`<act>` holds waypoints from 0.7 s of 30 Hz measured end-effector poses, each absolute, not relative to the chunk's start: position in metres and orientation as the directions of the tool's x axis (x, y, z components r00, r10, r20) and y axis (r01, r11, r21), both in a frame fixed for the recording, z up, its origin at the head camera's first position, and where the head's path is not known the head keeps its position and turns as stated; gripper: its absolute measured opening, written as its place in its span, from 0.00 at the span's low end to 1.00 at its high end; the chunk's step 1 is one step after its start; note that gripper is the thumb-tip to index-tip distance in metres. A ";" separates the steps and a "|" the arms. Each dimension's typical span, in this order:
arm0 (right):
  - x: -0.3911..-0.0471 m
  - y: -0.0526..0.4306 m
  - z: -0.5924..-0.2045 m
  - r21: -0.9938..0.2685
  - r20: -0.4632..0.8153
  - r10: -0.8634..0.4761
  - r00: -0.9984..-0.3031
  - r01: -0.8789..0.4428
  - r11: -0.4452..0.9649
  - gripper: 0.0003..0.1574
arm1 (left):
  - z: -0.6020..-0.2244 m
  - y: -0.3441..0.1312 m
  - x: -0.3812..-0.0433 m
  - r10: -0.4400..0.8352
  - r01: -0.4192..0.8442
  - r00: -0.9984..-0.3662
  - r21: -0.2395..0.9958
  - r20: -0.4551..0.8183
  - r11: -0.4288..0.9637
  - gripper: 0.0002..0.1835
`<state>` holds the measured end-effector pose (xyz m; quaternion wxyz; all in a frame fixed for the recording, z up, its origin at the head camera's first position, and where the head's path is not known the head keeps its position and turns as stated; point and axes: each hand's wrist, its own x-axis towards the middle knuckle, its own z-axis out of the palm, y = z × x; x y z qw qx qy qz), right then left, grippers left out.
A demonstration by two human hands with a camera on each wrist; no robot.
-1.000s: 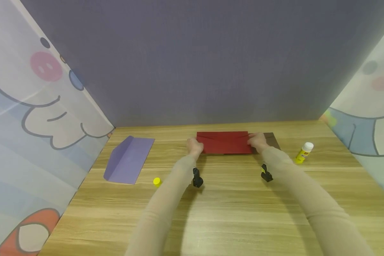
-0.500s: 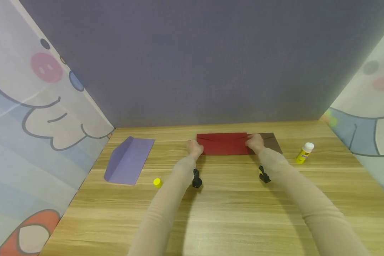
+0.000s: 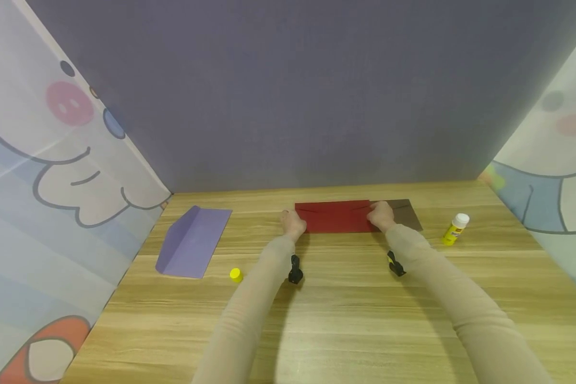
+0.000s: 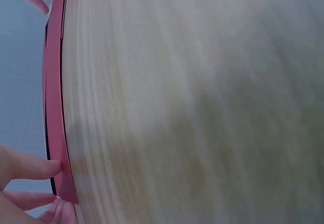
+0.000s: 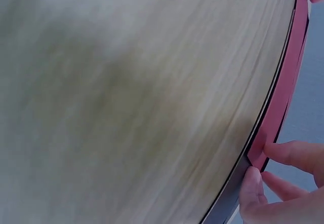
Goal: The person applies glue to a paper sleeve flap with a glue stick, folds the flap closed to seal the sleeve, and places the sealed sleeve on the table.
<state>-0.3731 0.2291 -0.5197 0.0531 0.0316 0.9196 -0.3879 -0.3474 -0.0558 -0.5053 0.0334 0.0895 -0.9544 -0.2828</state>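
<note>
at the twelve o'clock side of the desk [image 3: 336, 309], the red envelope [image 3: 333, 217] is found between both hands, its long axis laid along the three-to-nine line. from the left hand [image 3: 294, 223] it is sited at three o'clock; from the right hand [image 3: 382, 215], at nine. neither hand is judged nearer, since an end is touched by each. the left-hand end is seen pinched between left thumb and fingers, with little opening left. the opposite end is likewise pinched by the right hand; whether the brown envelope [image 3: 403, 213], partly covered by the red one and exposed at three o'clock, is also gripped cannot be told. a purple envelope [image 3: 199, 242] and a small yellow cap [image 3: 236, 274] are noted toward eight o'clock of the left hand, both untouched.
</note>
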 end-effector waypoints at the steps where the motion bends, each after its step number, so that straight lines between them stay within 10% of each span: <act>1: -0.376 0.230 -0.524 -0.701 -0.085 0.014 -0.996 0.070 0.709 0.31 | -0.492 -0.054 -0.338 -0.187 -0.165 -0.982 0.553 -0.017 0.816 0.05; 21: -0.284 0.169 -0.404 -0.611 0.025 -0.096 -0.995 -0.092 0.786 0.25 | -0.389 -0.052 -0.276 0.082 0.066 -0.996 0.409 -0.020 0.910 0.22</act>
